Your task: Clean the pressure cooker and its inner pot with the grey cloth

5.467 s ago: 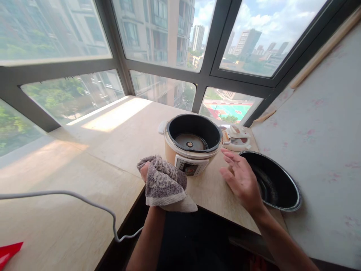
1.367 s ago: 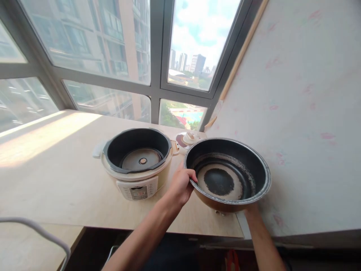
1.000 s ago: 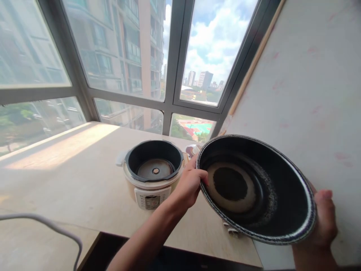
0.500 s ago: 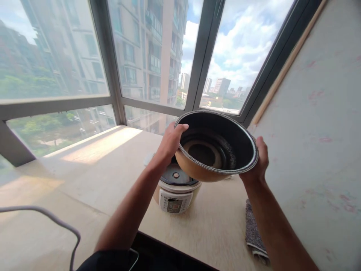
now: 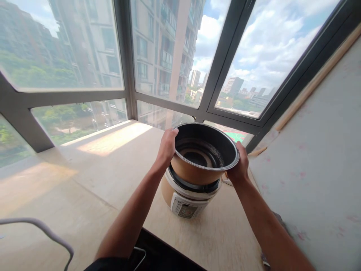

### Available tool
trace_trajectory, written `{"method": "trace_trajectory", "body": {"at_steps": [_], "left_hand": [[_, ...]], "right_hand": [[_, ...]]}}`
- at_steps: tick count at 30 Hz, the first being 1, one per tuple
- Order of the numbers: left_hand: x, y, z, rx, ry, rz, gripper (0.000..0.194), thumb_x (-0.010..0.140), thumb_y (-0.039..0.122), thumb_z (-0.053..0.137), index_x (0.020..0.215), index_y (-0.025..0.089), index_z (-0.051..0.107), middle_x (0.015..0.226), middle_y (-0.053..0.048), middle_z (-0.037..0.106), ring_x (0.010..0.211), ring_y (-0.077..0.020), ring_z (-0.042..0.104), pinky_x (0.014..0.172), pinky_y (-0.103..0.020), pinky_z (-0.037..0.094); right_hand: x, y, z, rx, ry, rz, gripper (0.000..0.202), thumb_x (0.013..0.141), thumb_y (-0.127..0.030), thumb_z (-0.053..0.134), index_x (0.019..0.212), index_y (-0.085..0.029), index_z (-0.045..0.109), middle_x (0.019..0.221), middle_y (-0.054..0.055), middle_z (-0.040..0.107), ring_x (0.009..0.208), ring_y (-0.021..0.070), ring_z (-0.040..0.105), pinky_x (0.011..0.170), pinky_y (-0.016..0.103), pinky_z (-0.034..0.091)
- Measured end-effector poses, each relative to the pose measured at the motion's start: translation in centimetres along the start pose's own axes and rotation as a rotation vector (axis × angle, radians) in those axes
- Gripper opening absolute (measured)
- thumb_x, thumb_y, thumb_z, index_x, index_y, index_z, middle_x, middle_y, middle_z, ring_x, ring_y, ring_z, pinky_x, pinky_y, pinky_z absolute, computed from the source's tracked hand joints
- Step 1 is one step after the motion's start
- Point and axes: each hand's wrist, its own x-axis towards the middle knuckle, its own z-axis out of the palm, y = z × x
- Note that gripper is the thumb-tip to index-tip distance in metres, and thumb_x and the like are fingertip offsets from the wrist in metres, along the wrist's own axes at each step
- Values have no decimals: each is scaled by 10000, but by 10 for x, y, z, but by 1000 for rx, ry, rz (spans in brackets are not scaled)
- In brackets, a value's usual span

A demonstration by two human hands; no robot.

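Between my two hands is a round inner pot (image 5: 204, 174), gold-brown outside and dark inside, slightly tilted toward me. My left hand (image 5: 167, 147) grips its left rim, thumb over the edge. On the opposite side my right hand (image 5: 239, 165) is closed round the rim, its fingers partly hidden behind the pot. Directly below is a rice cooker (image 5: 187, 205) with a white and gold body and a front control panel. The pot's base overlaps the cooker's dark open top; whether they touch I cannot tell. The pot hides most of the cooker's inside.
The cooker stands on a pale counter (image 5: 107, 180) beside large windows. A grey cable (image 5: 50, 231) curves at the lower left. A patterned wall (image 5: 316, 169) borders the right side. Part of a dark cloth (image 5: 265, 259) shows behind my right forearm.
Both hands have brought the inner pot down and over the rice cooker's opening, and it is less tilted. The view has shifted somewhat, and my right forearm now covers most of the cloth.
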Motion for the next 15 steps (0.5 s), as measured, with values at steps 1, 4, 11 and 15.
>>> {"method": "trace_trajectory", "body": {"at_steps": [1,4,11,15], "left_hand": [[-1,-4,0,-5,1,3,249,875,408,437,774,202,533,877,-46,610,917,-211,554,884,-337,458],[-6,-14,1,28,17,-19,247,879,374,432,815,186,577,934,-63,643,968,-225,576,932,-357,454],[-12,-40,-3,185,-2,-186,350,793,286,495,1067,150,664,1098,-103,699,1068,-274,627,994,-394,466],[-15,-54,-5,326,-7,-156,322,858,335,474,1027,190,706,1109,-98,718,1155,-293,610,1053,-423,445]], "right_hand": [[0,4,-1,24,-2,28,359,893,-544,569,760,-212,598,692,-36,564,675,150,485,669,286,448],[1,16,-3,75,-34,66,328,836,-512,620,711,-220,539,654,-54,522,638,136,454,641,273,436],[4,35,-7,125,-68,231,249,713,-407,666,687,-211,514,629,-52,501,597,117,431,556,253,398],[6,44,-15,15,-145,199,248,699,-397,684,687,-198,536,659,-39,534,616,114,455,552,242,397]]}}
